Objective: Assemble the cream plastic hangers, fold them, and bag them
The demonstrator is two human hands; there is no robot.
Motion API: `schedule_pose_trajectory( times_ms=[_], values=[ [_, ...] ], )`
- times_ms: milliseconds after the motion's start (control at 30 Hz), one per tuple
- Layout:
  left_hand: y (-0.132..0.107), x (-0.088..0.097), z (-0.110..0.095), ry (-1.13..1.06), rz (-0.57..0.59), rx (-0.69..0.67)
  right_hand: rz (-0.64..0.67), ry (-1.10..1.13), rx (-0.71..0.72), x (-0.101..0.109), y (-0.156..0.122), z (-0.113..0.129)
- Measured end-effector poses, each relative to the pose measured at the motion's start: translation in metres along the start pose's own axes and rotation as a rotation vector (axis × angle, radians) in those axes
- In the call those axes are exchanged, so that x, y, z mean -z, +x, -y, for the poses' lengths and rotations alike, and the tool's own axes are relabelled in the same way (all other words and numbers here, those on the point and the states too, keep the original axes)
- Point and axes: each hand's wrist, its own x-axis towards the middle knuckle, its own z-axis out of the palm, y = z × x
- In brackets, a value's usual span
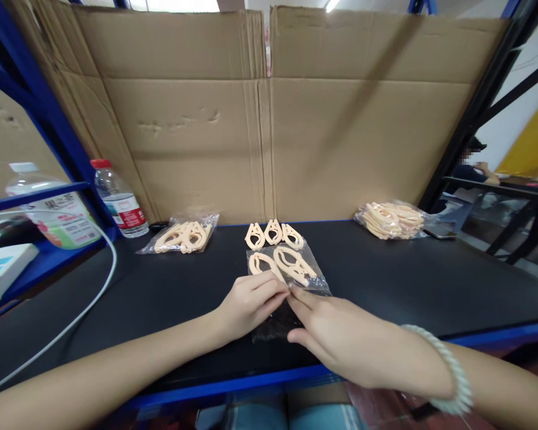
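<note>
A clear plastic bag (314, 261) lies on the black table in front of me, with two peach folding hangers (291, 264) inside its far half. My left hand (254, 300) is closed in a pinch on the bag's near part, its fingertips beside the hangers. My right hand (336, 328) meets it there, fingers stretched out over the bag and thumb held apart. Between the hands, part of the bag is hidden. Just beyond the bag, three loose folding hangers (273, 232) lie in a row.
A filled bag of hangers (183, 237) lies at the back left, another bag (390, 219) at the back right. A red-capped bottle (121, 203) stands by the left post. A white cable (103, 286) curves over the table's left side. Cardboard (197, 137) walls the back. A person (473, 167) sits far right.
</note>
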Motion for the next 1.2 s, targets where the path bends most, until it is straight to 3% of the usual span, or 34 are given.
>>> schedule_pose_trajectory(
  times_ms=[67,133,233,367,500,767,1200],
  values=[
    [0.0,0.0,0.0,-0.003,-0.002,0.004,0.035,0.088,0.023,0.024,0.001,-0.001],
    [0.0,0.0,-0.001,-0.002,-0.001,0.002,-0.115,0.094,0.009,0.041,0.015,-0.016],
    [0.0,0.001,-0.001,-0.005,0.04,-0.026,-0.355,-0.013,0.068,0.045,0.059,-0.066],
    [0.001,0.003,-0.003,-0.001,0.086,-0.099,-0.06,-0.07,0.148,0.022,0.121,-0.145],
    [0.001,0.005,-0.004,-0.002,0.108,-0.115,0.045,-0.101,0.147,0.001,0.154,-0.185],
    [0.002,0.004,-0.003,-0.012,0.11,-0.094,0.197,-0.154,0.129,-0.012,0.162,-0.199],
    [0.001,0.004,-0.002,0.008,0.112,-0.094,0.278,-0.27,-0.055,0.014,0.128,-0.204]
  ],
)
